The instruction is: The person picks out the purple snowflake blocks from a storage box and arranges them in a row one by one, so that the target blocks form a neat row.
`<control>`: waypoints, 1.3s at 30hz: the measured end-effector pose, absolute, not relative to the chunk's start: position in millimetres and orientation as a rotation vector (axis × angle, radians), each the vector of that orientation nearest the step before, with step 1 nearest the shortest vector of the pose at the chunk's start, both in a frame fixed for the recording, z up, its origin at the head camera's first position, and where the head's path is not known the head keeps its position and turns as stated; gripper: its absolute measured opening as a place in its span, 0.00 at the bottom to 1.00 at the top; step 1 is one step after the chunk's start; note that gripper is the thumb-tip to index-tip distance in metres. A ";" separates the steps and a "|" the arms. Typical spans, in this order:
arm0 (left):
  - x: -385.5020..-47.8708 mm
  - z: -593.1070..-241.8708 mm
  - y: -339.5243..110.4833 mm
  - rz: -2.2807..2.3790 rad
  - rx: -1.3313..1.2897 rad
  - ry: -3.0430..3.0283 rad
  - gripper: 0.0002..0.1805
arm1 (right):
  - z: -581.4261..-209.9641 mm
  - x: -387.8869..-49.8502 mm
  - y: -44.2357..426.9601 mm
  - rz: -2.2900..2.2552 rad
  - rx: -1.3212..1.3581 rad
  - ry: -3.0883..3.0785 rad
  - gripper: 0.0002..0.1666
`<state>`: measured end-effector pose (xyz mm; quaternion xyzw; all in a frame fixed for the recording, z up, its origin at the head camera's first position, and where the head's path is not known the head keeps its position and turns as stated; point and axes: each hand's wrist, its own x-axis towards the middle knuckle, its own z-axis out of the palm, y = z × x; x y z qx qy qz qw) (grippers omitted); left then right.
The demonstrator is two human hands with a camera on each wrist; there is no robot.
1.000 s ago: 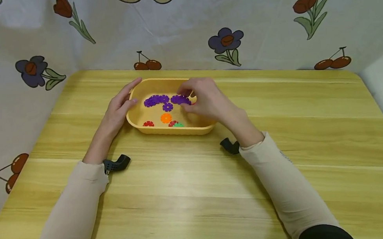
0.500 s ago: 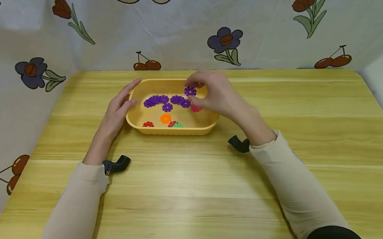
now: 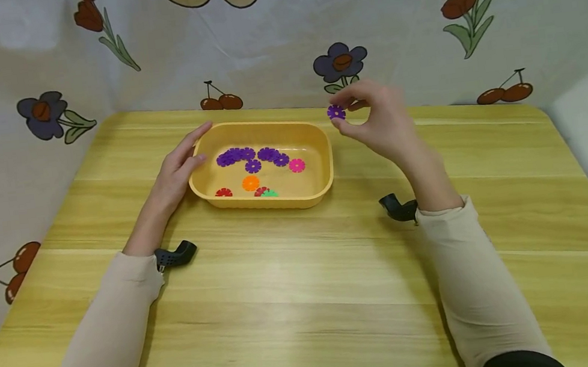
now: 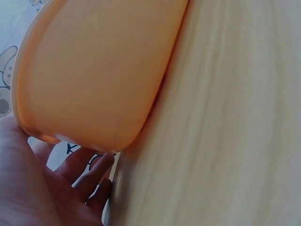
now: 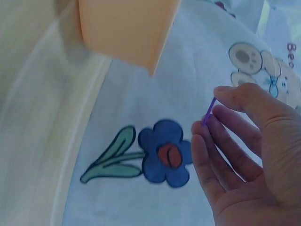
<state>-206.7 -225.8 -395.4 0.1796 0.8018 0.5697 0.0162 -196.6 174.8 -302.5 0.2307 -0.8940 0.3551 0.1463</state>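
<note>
A purple snowflake disc (image 3: 337, 112) is pinched on edge between the thumb and fingers of my right hand (image 3: 381, 119), raised to the right of the yellow plastic basin (image 3: 309, 201). The right wrist view shows this disc (image 5: 209, 112) edge-on as a thin line. My left hand (image 3: 175, 170) holds the basin's left end, thumb over the rim and fingers along the outside. Inside the basin lie several overlapping purple discs (image 3: 236, 155), a second purple group (image 3: 271, 154), a pink disc (image 3: 297, 165), an orange disc (image 3: 251, 183), red discs (image 3: 223, 192) and a green disc (image 3: 269, 193).
The basin stands near the back of a wooden table (image 3: 285, 293). Behind the table hangs a white cloth (image 3: 273, 46) printed with flowers and cherries. Black wrist mounts (image 3: 177, 255) project inward from both forearms.
My right hand has lifted a purple disc from the basin and carried it up and right, past the rim. The pink disc is now uncovered. My left hand keeps its place.
</note>
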 end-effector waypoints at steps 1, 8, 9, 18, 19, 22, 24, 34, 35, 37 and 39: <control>-208.9 -398.5 -227.5 1.769 0.562 2.503 0.31 | -302.4 -197.8 178.8 1.027 0.643 -2.586 0.15; -208.0 -398.5 -229.1 1.772 0.566 2.505 0.31 | -312.3 -208.4 203.5 0.962 0.531 -2.685 0.15; -207.8 -398.6 -229.4 1.773 0.566 2.506 0.31 | -314.4 -209.8 205.6 0.958 0.524 -2.706 0.15; -206.4 -398.3 -230.9 1.782 0.553 2.503 0.32 | -336.9 -222.3 209.3 0.971 0.496 -2.825 0.16; -206.5 -398.3 -230.9 1.787 0.551 2.498 0.32 | -338.4 -222.7 208.9 0.976 0.492 -2.829 0.16; -206.8 -398.1 -230.6 1.794 0.553 2.491 0.32 | -342.8 -223.9 208.6 0.978 0.469 -2.853 0.16; -207.0 -397.9 -230.3 1.804 0.556 2.480 0.32 | -345.3 -224.0 209.1 0.996 0.452 -2.871 0.16; -207.9 -398.3 -227.1 1.821 0.570 2.453 0.32 | -352.4 -222.7 213.0 1.042 0.397 -2.812 0.15; -208.1 -398.4 -226.6 1.824 0.571 2.454 0.32 | -351.1 -222.2 211.7 1.037 0.400 -2.800 0.15; -208.2 -398.5 -226.2 1.821 0.568 2.463 0.32 | -347.8 -220.3 207.7 1.023 0.416 -2.787 0.15; -208.0 -398.4 -226.2 1.818 0.563 2.468 0.32 | -343.9 -218.3 202.0 1.022 0.440 -2.777 0.15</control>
